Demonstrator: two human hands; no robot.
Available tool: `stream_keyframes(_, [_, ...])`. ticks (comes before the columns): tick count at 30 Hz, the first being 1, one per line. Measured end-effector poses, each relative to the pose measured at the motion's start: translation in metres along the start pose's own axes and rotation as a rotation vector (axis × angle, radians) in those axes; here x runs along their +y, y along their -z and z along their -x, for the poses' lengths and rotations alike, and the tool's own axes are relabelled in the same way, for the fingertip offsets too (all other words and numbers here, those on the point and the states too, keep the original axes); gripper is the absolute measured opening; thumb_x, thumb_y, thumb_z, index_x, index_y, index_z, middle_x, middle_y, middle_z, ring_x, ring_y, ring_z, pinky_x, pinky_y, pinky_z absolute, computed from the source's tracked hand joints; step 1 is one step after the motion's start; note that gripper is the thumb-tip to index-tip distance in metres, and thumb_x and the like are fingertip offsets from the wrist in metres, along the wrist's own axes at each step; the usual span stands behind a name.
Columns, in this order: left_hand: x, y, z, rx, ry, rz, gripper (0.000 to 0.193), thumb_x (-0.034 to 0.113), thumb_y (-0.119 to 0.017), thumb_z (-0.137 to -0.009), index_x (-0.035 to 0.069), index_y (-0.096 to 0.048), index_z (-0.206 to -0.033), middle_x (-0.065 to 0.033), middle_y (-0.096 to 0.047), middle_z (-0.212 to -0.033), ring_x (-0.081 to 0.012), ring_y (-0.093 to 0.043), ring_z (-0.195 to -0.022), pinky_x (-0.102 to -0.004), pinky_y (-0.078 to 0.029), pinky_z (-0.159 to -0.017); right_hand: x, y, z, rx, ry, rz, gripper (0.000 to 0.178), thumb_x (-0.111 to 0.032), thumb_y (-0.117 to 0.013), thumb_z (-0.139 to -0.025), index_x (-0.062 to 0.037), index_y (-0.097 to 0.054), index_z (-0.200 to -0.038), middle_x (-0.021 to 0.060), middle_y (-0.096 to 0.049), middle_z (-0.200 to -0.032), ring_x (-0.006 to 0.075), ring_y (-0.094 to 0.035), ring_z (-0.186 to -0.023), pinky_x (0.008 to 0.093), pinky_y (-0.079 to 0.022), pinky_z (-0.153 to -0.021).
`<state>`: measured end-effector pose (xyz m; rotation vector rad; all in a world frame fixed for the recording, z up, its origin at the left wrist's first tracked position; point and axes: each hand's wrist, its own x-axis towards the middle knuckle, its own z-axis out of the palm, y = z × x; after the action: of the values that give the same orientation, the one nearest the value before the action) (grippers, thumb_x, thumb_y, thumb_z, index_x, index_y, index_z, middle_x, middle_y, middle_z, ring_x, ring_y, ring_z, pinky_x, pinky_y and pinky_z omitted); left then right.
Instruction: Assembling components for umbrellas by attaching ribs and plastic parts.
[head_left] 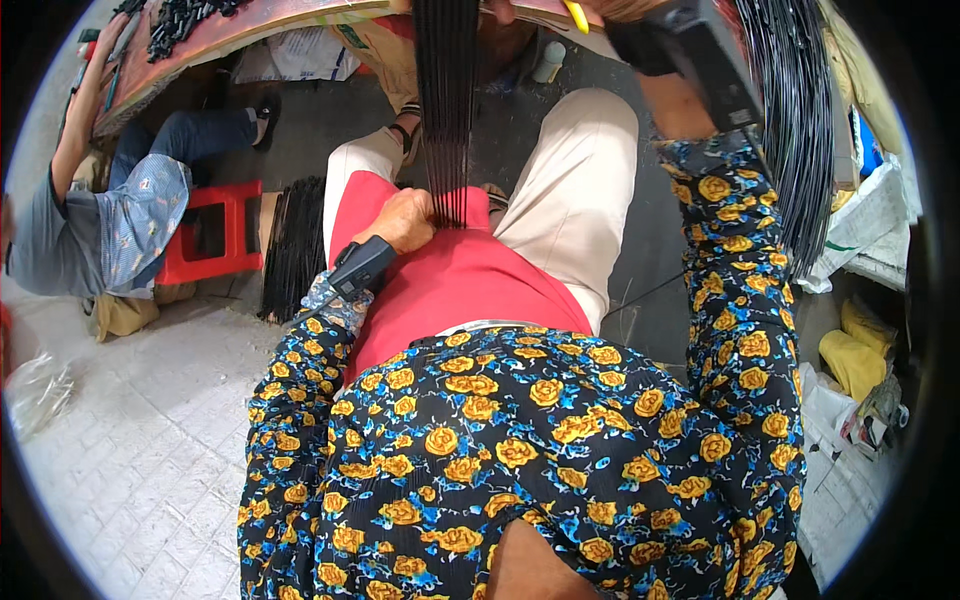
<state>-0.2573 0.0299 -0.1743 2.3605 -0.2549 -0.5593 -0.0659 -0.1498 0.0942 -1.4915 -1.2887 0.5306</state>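
Note:
A flat band of thin black strands (447,110) runs from the table at the top down to my lap, its lower ends resting over the red cloth (470,270). My left hand (402,222) is closed in a fist against the left edge of the strands near those ends. What its curled fingers hold, if anything, is hidden. My right hand (628,8) reaches to the table at the top right. Its fingers are mostly cut off by the frame and a black wrist device (700,65). Beside it shows the tip of a yellow thing (577,15).
The table edge (250,45) curves across the top, with black pieces (185,25) at its left. Long black strands (795,130) hang at the right. A person (60,230) sits at the left by a red stool (215,235). Another black bundle (290,250) stands beside the stool.

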Motion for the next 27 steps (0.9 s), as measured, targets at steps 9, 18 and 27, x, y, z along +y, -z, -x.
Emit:
stream_keyframes(9, [-0.005, -0.071, -0.035, 1.012, 0.658, -0.409, 0.026, 0.007, -0.062, -0.071, 0.006, -0.066, -0.097, -0.0152, -0.067, -0.088, -0.0321, -0.065, -0.084, -0.0397, -0.053, -0.072, 0.024, -0.016, -0.016, -0.201, -0.284, -0.01, 0.02, -0.025, -0.066, -0.085, -0.0062, -0.07, -0.087, -0.0008, -0.067, -0.075, 0.0052, -0.052, -0.049, 0.0214, -0.038, -0.038])
stream_keyframes(18, [0.018, 0.001, 0.004, 0.515, 0.494, -0.143, 0.021, -0.001, -0.057, -0.075, 0.0, -0.069, -0.091, -0.0196, -0.067, -0.08, -0.031, -0.065, -0.08, -0.0339, -0.052, -0.073, 0.04, -0.038, 0.016, -0.11, -0.384, -0.184, 0.022, -0.024, -0.068, -0.08, -0.003, -0.066, -0.081, -0.0001, -0.057, -0.064, 0.0079, -0.052, -0.05, 0.0228, -0.043, -0.043])
stream_keyframes(27, [0.188, 0.251, -0.003, 0.729, -0.443, 0.735, 0.046, 0.018, -0.052, -0.098, -0.003, -0.042, -0.138, -0.018, -0.064, -0.115, -0.0229, -0.062, -0.107, -0.0341, -0.047, -0.095, 0.03, -0.038, 0.016, -0.121, -0.325, -0.285, 0.021, -0.023, -0.064, -0.083, -0.0029, -0.069, -0.082, 0.0022, -0.067, -0.075, 0.0092, -0.06, -0.062, 0.0222, -0.044, -0.043])
